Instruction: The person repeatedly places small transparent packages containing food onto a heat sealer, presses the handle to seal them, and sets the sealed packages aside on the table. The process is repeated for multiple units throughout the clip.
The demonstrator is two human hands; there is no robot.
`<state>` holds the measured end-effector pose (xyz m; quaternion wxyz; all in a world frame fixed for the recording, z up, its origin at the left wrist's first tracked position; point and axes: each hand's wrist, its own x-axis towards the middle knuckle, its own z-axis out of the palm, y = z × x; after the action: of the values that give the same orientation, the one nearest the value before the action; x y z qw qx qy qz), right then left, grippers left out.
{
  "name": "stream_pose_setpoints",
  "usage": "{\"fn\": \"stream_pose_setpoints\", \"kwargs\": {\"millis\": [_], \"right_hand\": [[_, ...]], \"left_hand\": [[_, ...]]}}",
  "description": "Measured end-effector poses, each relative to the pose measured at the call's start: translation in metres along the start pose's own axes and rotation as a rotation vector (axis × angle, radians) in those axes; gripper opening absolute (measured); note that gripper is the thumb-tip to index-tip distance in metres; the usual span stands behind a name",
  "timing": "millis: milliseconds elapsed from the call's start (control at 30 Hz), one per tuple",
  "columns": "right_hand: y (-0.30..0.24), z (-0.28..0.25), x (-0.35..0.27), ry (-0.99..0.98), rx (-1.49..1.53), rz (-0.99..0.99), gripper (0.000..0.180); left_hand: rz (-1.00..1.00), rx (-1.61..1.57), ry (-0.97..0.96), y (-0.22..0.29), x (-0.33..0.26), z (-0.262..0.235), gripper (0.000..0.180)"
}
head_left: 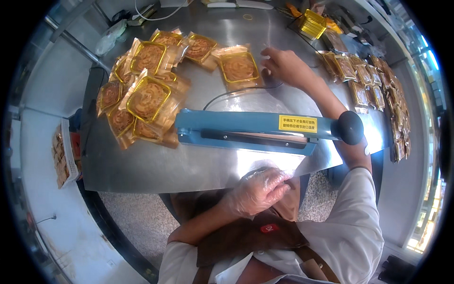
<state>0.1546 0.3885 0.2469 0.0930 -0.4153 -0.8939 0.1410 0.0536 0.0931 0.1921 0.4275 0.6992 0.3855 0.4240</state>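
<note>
A blue hand-press heat sealer [255,124] with a black round knob [349,128] lies across the steel table. My right hand [286,67] is beyond it, fingers apart and bent, beside a clear-bagged pastry in a gold tray [239,67]; a small gap separates them. My left hand [260,190], in a clear plastic glove, is at the table's near edge in front of the sealer. Its fingers are curled closed, and whatever they hold, if anything, is hidden. To the left lies a pile of bagged pastries [149,98] in gold trays.
Rows of bagged pastries [362,81] line the table's right side. Stacked gold trays [312,24] stand at the back right. A knife [253,4] lies at the far edge. The sealer's black cord [239,89] curves behind it. A white basket [70,151] is at the left.
</note>
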Motion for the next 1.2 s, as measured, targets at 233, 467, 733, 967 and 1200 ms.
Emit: {"fn": "stream_pose_setpoints", "kwargs": {"millis": [233,467,733,967,1200], "right_hand": [[-0.015,-0.003,-0.019,-0.155,-0.016,-0.101,0.055],[-0.016,0.025,-0.017,0.07,-0.114,-0.139,0.051],[0.004,0.015,0.005,0.508,0.02,-0.291,0.02],[-0.001,-0.06,-0.011,0.571,0.055,-0.199,0.023],[0.028,-0.122,-0.109,0.513,0.153,-0.03,0.023]], "left_hand": [[0.007,0.048,0.025,0.003,0.001,0.001,0.029],[0.008,0.026,0.057,0.004,0.001,0.001,0.027],[0.019,0.043,0.049,0.003,0.0,0.001,0.025],[0.043,0.081,0.139,0.003,-0.001,0.008,0.023],[0.091,0.107,0.223,-0.008,-0.002,0.019,0.021]]}}
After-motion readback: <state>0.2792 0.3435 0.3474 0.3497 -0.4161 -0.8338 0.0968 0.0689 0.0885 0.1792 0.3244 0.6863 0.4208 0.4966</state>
